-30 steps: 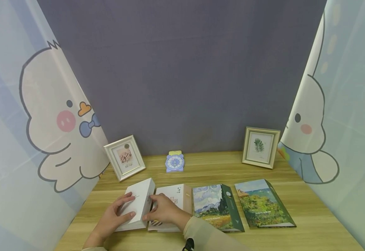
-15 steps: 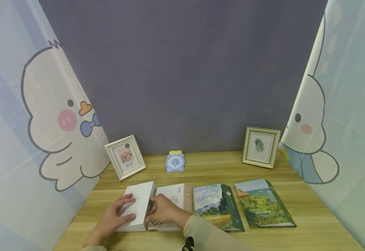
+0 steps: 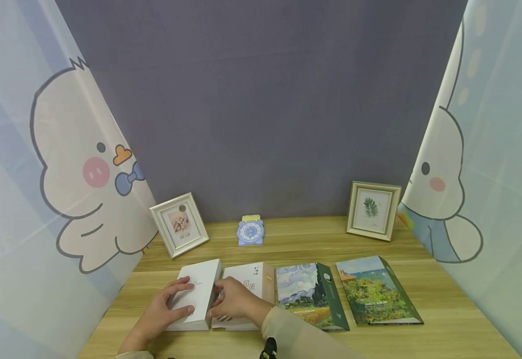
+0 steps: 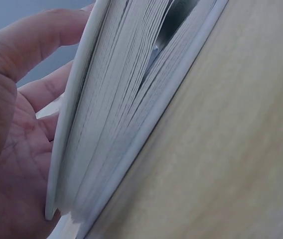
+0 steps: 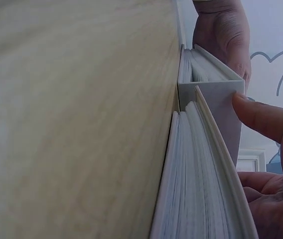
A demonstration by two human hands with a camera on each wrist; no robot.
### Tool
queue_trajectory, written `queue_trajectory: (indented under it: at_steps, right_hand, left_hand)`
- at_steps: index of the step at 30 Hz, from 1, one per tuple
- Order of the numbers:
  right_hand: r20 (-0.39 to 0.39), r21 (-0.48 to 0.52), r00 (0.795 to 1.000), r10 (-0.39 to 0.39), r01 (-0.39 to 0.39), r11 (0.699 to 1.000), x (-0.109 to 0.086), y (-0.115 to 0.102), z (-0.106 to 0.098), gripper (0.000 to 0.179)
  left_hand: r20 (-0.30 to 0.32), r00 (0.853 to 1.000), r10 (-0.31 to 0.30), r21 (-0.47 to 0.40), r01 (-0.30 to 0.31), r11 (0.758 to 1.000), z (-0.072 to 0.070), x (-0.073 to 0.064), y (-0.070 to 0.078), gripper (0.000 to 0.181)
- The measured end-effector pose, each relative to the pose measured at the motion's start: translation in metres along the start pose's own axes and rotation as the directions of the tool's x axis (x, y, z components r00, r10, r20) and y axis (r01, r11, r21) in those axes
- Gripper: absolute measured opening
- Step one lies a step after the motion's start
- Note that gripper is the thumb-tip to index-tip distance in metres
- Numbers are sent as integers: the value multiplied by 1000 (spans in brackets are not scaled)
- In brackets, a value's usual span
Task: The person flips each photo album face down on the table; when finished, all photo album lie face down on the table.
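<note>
A thick white album (image 3: 203, 282) lies at the left of the row on the wooden table. My left hand (image 3: 164, 309) rests on its front cover with the fingers spread. In the left wrist view, the page edges (image 4: 111, 99) show a gap between the leaves. At the spine of the same album is my right hand (image 3: 236, 299), above the neighbouring pale album (image 3: 248, 274). The right wrist view shows my right thumb (image 5: 261, 117) touching the white spine (image 5: 216, 104); the other fingers are partly hidden behind the pale album's cover.
To the right lie two photo albums with painted covers, one with a cypress field (image 3: 298, 294) and one with a coast (image 3: 373, 289). Behind stand a tilted picture frame (image 3: 179, 224), a blue toy clock (image 3: 250, 232) and a gold-edged frame (image 3: 373, 210). A grey curtain (image 3: 261, 109) hangs behind.
The white album's spine side has come down, and the album now lies flatter on the table. My right hand moved slightly with it. My left hand stayed on the cover.
</note>
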State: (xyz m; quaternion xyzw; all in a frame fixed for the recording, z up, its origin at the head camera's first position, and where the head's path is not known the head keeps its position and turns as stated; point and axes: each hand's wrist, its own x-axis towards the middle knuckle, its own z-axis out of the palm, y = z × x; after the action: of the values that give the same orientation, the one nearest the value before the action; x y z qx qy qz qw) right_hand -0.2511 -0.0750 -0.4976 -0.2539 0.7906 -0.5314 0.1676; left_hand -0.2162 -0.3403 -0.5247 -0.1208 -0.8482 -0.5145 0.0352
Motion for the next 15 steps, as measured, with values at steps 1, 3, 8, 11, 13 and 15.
queue_trajectory:
  at_steps: [1,3,8,11,13,15]
  right_hand:
    - [2,1,1000,3,-3,1000,0,0,0,61]
    - [8,-1,1000,9,-9,1000,0,-2,-2,63]
    - [16,-34,999,29,-28,999,-1,-4,-12,74]
    - [24,-75,999,24,-22,997,-4,-3,-22,75]
    - [36,-94,999,8,-5,996,-7,-1,-31,72]
    - [41,-116,999,-5,10,993,-11,0,-40,67]
  left_hand:
    - [0,1000,0,-1,0,1000,0,0,0,51]
    - [-2,1000,-8,-4,8,1000,0,0,2,51]
    - [-26,1000,-10,5,11,1000,-1,1,10,49]
    - [-42,998,39,44,-37,998,-1,1,15,45]
    - [-50,995,88,71,-85,994,-1,3,19,41]
    - [-52,990,130,80,-125,989,-1,4,24,39]
